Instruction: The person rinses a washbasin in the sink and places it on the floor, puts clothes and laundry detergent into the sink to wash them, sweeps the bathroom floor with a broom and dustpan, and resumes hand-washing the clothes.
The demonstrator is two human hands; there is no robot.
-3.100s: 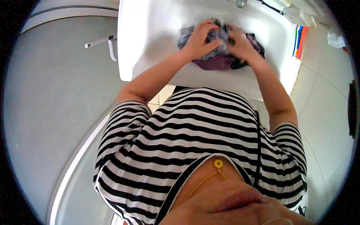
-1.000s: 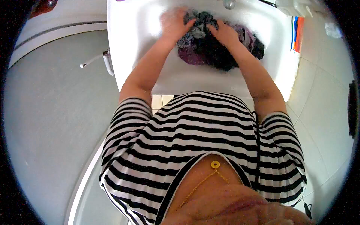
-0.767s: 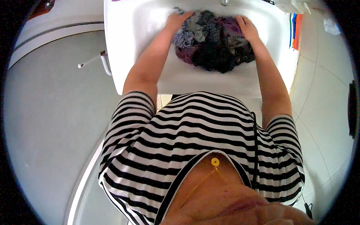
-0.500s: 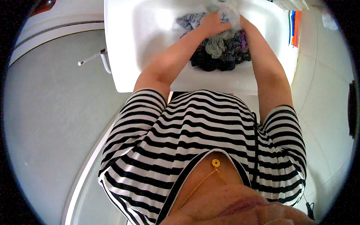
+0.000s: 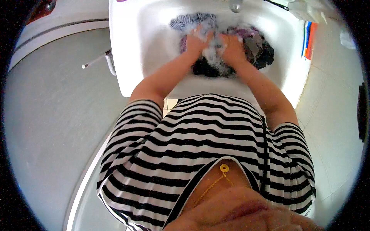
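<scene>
Wet, crumpled clothes lie bunched in a white sink (image 5: pixel 154 46). A grey patterned cloth (image 5: pixel 185 22) spreads at the upper left of the pile, a purple and grey cloth (image 5: pixel 252 44) at its right, and a black cloth (image 5: pixel 204 68) nearest my body. My left hand (image 5: pixel 197 40) presses into the middle of the pile, its fingers partly covered by whitish suds or water. Close beside it on the right, my right hand (image 5: pixel 232 50) rests on the clothes, fingers pointing inward and blurred. Whether either hand grips fabric is unclear.
A metal tap (image 5: pixel 236 5) stands at the sink's far edge. A white holder (image 5: pixel 306 11) sits at the far right corner, with orange and blue packets (image 5: pixel 309 40) beside the sink. A white handle (image 5: pixel 110 63) juts out left of the sink, by a grey panel (image 5: pixel 58 100).
Both hands have come down from near the tap to the middle of the pile. The clothes have spread wider, with the grey patterned cloth now flatter at the upper left.
</scene>
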